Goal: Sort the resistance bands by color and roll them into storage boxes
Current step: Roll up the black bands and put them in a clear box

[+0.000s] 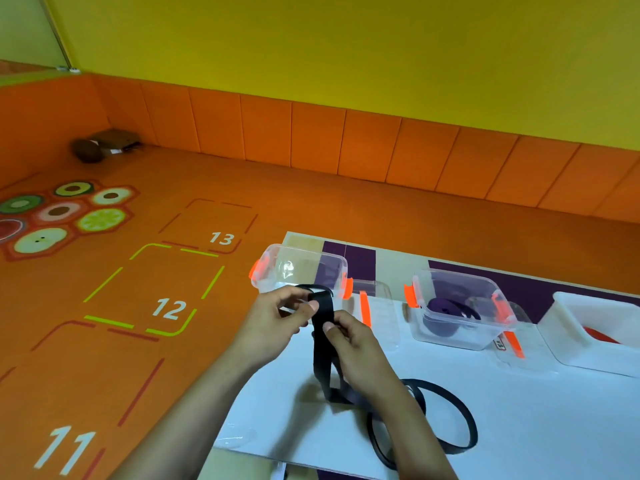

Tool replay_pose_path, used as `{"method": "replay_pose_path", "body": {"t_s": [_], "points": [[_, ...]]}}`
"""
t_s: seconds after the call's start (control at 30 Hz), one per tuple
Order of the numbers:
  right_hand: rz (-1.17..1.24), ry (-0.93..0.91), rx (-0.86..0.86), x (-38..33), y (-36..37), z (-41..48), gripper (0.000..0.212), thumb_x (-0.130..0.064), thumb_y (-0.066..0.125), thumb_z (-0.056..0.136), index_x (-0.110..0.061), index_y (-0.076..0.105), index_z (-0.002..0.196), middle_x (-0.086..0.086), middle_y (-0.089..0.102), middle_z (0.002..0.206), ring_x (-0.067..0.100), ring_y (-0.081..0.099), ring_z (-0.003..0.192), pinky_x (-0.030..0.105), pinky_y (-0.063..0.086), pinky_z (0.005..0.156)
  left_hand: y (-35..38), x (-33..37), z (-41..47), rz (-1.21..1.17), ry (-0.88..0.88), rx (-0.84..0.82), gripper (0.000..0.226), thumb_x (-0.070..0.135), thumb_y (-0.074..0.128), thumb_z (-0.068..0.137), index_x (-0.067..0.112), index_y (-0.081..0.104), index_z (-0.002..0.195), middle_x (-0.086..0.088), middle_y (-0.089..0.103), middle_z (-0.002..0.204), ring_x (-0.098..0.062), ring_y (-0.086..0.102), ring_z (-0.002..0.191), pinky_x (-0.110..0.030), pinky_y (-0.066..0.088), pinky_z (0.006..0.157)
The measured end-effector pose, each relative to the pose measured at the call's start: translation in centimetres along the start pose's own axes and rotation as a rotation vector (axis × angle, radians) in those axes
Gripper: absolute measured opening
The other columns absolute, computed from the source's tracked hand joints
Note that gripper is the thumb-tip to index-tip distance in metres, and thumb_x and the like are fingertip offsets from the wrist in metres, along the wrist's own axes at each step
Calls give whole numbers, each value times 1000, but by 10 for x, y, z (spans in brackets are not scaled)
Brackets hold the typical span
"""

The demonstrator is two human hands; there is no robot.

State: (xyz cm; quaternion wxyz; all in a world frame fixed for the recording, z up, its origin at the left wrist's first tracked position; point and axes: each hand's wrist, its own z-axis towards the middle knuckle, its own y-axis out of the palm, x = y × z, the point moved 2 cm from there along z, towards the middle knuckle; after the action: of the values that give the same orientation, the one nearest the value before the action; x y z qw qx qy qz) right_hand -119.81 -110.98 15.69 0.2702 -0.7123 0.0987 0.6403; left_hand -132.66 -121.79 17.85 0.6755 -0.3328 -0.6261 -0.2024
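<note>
A black resistance band (322,362) hangs from both hands above the white table (540,403); its lower loops trail onto the table at the right. My left hand (277,317) pinches the band's curled top end. My right hand (349,341) pinches the band just below that. Behind the hands stands a clear storage box (294,268) with orange latches, nothing visible inside. A second clear box (460,306) to the right holds a rolled purple band (445,308).
A white tray (588,327) with something red inside stands at the far right. Clear lids with orange clips lie beside the boxes. The table's left edge drops to an orange floor mat with numbered squares. An orange padded wall runs behind.
</note>
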Motion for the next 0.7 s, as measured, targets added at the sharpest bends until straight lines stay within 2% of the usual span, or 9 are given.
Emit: {"method": "replay_pose_path", "body": {"t_s": [0.03, 0.1, 0.2, 0.27, 0.33, 0.47, 0.5, 0.6, 0.7], "points": [[6, 3, 2, 0, -1, 0, 19, -28, 50, 101, -13, 61, 100, 12, 61, 88, 21, 53, 79, 38, 43, 77, 1, 2, -1, -1, 18, 5, 14, 13, 72, 93, 27, 74, 94, 1, 71, 84, -13, 71, 73, -31, 59, 72], [-6, 10, 14, 2, -2, -1, 18, -18, 55, 99, -26, 66, 110, -3, 71, 103, 14, 63, 100, 32, 46, 94, 2, 4, -3, -12, 36, 35, 17, 6, 72, 93, 23, 74, 92, 3, 70, 80, -11, 70, 69, -31, 60, 74], [8, -25, 9, -2, 6, -6, 49, -13, 67, 92, -36, 55, 133, -16, 64, 128, 1, 55, 125, 24, 41, 107, 6, 4, -6, -70, 33, 89, 14, 2, 70, 92, 16, 73, 92, -2, 70, 82, -20, 75, 70, -31, 62, 71], [19, -51, 42, -4, 17, -7, 52, -16, 70, 92, -34, 50, 136, -17, 65, 124, 4, 59, 123, 29, 46, 105, 10, 5, -8, -87, 36, 123, 13, 4, 71, 91, 17, 72, 91, -5, 71, 84, -27, 76, 73, -35, 62, 69], [-36, -79, 105, -3, 26, -9, 43, -16, 63, 97, -37, 49, 132, -20, 65, 113, 7, 63, 110, 36, 51, 99, 11, 4, -8, -49, 44, 173, 16, 7, 73, 89, 23, 72, 87, 0, 73, 82, -29, 76, 77, -37, 62, 71], [-213, -61, 117, -4, 19, -14, 55, -15, 50, 95, -50, 38, 135, -24, 61, 105, 5, 60, 88, 34, 50, 80, 8, -2, -9, -30, 51, 179, 16, 10, 73, 86, 25, 71, 92, 1, 72, 81, -23, 75, 71, -48, 63, 77], [-265, -44, 105, -5, 15, -16, 55, -17, 50, 94, -52, 36, 134, -26, 61, 103, 4, 59, 85, 32, 49, 77, 7, -4, -11, 24, 88, 146, 19, 13, 72, 87, 30, 71, 97, 7, 72, 84, -18, 74, 73, -44, 63, 78], [-332, -17, 68, -8, 7, -20, 46, -28, 47, 90, -49, 42, 131, -24, 62, 108, 8, 59, 93, 30, 50, 81, 7, -7, -18, 245, 277, 45, 35, 13, 68, 94, 40, 68, 116, 18, 67, 105, -6, 69, 88, -17, 54, 76], [-293, 12, 32, -3, 1, -22, 44, -35, 37, 88, -42, 52, 129, -20, 63, 118, 6, 59, 106, 30, 49, 92, 9, -10, -22, 413, 383, -25, 30, 18, 59, 101, 33, 68, 126, 17, 61, 123, -6, 65, 103, -18, 53, 79]]}}
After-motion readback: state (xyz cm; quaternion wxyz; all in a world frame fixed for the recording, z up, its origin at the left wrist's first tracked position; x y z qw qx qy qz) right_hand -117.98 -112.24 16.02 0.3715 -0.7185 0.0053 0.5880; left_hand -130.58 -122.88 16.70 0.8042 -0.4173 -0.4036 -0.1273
